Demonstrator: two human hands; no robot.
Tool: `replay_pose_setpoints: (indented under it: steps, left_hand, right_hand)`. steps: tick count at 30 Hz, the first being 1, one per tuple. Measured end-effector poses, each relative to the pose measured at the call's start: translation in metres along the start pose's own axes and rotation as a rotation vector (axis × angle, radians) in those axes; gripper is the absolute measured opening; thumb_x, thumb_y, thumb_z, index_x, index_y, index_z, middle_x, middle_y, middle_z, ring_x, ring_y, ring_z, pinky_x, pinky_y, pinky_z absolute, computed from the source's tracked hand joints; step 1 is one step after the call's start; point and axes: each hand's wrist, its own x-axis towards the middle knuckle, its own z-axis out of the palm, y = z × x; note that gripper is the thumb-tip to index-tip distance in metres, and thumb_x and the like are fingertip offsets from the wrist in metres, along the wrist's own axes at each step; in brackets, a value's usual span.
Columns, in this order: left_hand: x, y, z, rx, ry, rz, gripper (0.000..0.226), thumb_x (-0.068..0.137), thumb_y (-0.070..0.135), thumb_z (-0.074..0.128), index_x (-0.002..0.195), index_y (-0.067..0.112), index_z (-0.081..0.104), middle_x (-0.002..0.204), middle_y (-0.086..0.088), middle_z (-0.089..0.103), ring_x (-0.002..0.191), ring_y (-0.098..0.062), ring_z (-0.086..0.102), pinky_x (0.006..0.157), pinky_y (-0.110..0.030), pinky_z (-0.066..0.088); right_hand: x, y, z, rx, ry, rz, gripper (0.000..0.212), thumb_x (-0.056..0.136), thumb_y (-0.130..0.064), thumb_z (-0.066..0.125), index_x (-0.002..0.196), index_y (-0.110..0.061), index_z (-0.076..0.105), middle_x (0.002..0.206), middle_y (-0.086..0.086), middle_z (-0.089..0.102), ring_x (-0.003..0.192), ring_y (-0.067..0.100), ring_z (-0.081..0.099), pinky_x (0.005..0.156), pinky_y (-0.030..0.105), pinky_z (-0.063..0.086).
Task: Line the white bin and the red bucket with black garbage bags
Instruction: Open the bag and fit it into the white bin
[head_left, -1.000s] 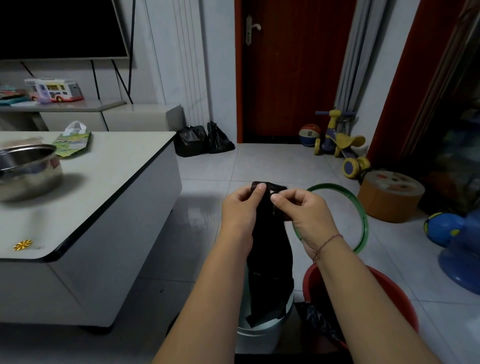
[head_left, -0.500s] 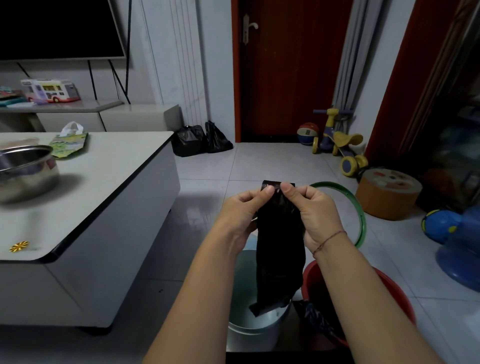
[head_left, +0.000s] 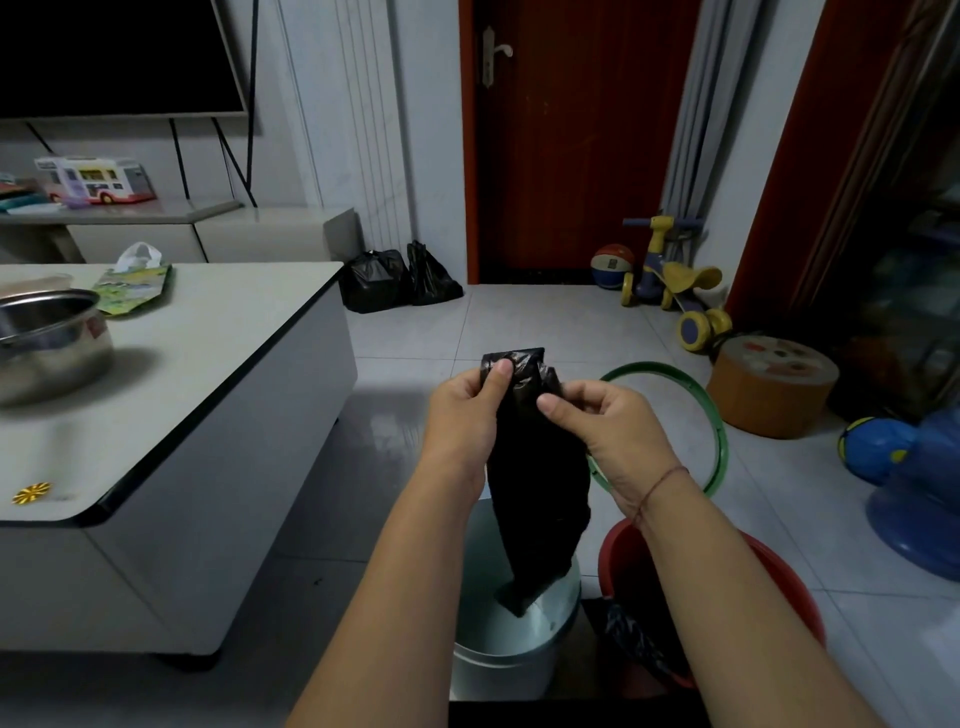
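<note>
At centre frame, the left hand (head_left: 465, 415) and right hand (head_left: 615, 434) both pinch the top of a folded black garbage bag (head_left: 535, 478), its tail dangling into the white bin (head_left: 519, 660) beside the red bucket (head_left: 789, 587).

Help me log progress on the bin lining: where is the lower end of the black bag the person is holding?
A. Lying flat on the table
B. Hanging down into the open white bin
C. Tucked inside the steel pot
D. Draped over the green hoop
B: both the left hand and the right hand pinch the top of the black bag, whose bottom tip dangles into the white bin.
</note>
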Motion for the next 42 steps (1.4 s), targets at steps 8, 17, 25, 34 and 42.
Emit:
replay_pose_setpoints:
  steps: [8,17,25,34,42]
  left_hand:
    - [0.002,-0.001,0.004,-0.006,0.056,0.047,0.019,0.093,0.027,0.059,0.082,0.016,0.071,0.076,-0.005,0.073,0.068,-0.018,0.069,0.058,-0.028,0.056]
    - [0.003,-0.001,0.002,-0.013,0.121,0.149,0.019,0.090,0.030,0.062,0.080,0.020,0.074,0.080,-0.003,0.075,0.074,-0.016,0.070,0.061,-0.024,0.056]
    - [0.004,-0.003,-0.001,0.034,0.035,0.175,0.017,0.086,0.031,0.066,0.083,0.017,0.075,0.081,-0.008,0.075,0.078,-0.026,0.071,0.069,-0.037,0.059]
    - [0.006,-0.005,0.002,0.075,0.106,0.195,0.025,0.093,0.032,0.057,0.078,0.021,0.073,0.077,0.002,0.074,0.074,-0.012,0.070,0.062,-0.021,0.055]
    - [0.005,-0.008,0.001,0.003,-0.073,0.044,0.017,0.082,0.012,0.071,0.098,0.009,0.068,0.092,-0.011,0.075,0.083,-0.023,0.072,0.071,-0.028,0.058]
  right_hand:
    - [0.004,0.003,0.003,0.196,0.100,0.038,0.013,0.079,-0.025,0.071,0.074,-0.015,0.064,0.080,0.008,0.071,0.080,0.023,0.067,0.074,0.035,0.057]
    - [0.012,0.006,0.000,0.088,0.290,-0.038,0.023,0.095,-0.025,0.053,0.077,-0.016,0.062,0.071,-0.002,0.069,0.071,0.012,0.065,0.063,0.023,0.053]
    - [0.005,0.005,0.007,-0.011,0.080,-0.060,0.030,0.071,-0.037,0.077,0.093,-0.019,0.070,0.091,0.005,0.075,0.089,0.022,0.071,0.073,0.033,0.057]
    - [0.007,0.001,0.006,-0.005,0.397,-0.121,0.036,0.092,-0.045,0.053,0.068,-0.027,0.074,0.069,-0.001,0.074,0.066,0.012,0.069,0.054,0.024,0.055]
    - [0.009,0.001,-0.001,0.093,0.273,-0.117,0.020,0.093,-0.020,0.057,0.084,-0.022,0.074,0.089,0.005,0.075,0.086,0.020,0.071,0.067,0.026,0.055]
